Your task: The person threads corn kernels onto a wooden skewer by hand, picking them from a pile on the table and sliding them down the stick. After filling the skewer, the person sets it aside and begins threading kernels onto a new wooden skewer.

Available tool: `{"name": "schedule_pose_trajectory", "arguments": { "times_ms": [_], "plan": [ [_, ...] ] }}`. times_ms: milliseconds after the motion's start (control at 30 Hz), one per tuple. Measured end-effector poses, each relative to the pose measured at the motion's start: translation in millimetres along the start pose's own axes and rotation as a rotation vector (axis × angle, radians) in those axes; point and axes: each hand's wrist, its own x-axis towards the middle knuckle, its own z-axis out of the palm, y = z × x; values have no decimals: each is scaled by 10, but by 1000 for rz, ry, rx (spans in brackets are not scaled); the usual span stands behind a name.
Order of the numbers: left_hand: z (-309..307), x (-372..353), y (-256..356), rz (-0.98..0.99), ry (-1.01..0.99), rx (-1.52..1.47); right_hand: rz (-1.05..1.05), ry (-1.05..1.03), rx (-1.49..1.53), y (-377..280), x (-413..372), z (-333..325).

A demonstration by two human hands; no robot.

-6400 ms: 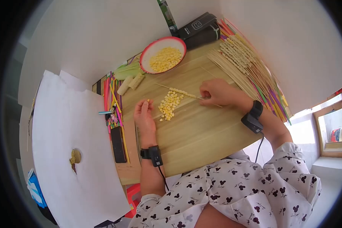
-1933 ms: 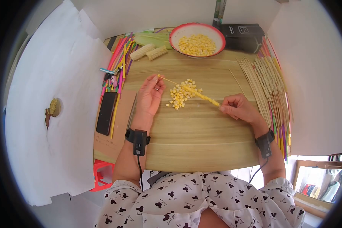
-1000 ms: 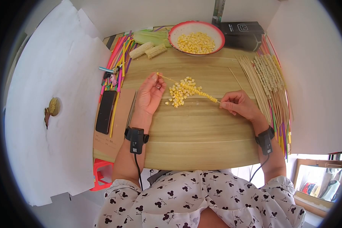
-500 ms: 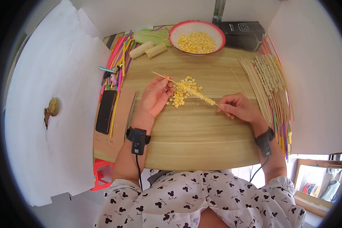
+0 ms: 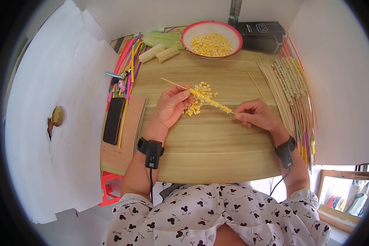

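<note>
A thin wooden skewer [image 5: 174, 84] slants down to the right between my hands, with a row of yellow corn kernels [image 5: 211, 101] threaded along its middle. My left hand [image 5: 174, 103] pinches at the upper-left end of that row, and the skewer's bare tip sticks out beyond it. The lower-right end is pinched by my right hand [image 5: 254, 115], a short bare piece showing beside the kernels. Behind the skewer lies a loose pile of corn kernels [image 5: 203, 87] on the wooden table [image 5: 209, 151], partly hidden by my left fingers.
At the back stand a red-rimmed bowl [image 5: 186, 36] of kernels and a black box [image 5: 260, 29]. Two bare cobs [image 5: 151, 53] lie left of the bowl. Filled skewers [image 5: 290, 78] and bare sticks [image 5: 270, 82] lie right. A phone [image 5: 114, 121] rests on a brown folder [image 5: 133, 119] at left.
My left fingers have slid along the skewer to the threaded row. The kernel they pinched near the tip now sits against or within the row. My right hand has barely moved.
</note>
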Motion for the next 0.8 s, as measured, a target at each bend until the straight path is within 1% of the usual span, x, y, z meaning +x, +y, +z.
{"name": "schedule_pose_trajectory", "arguments": {
  "times_ms": [233, 533, 600, 733, 800],
  "plan": [
    [20, -6, 1, 21, 3, 8, 1, 12, -16, -2, 0, 18],
    [114, -33, 18, 10, 14, 118, -15, 19, -31, 4, 6, 12],
    [111, -31, 5, 59, 12, 142, -24, 32, -33, -2, 4, 11],
    [113, -34, 18, 84, -9, 220, -48, 42, -10, -9, 9, 21],
    [131, -40, 36, 117, 19, 283, -66, 46, 3, 7, 15, 14]
  ]
}}
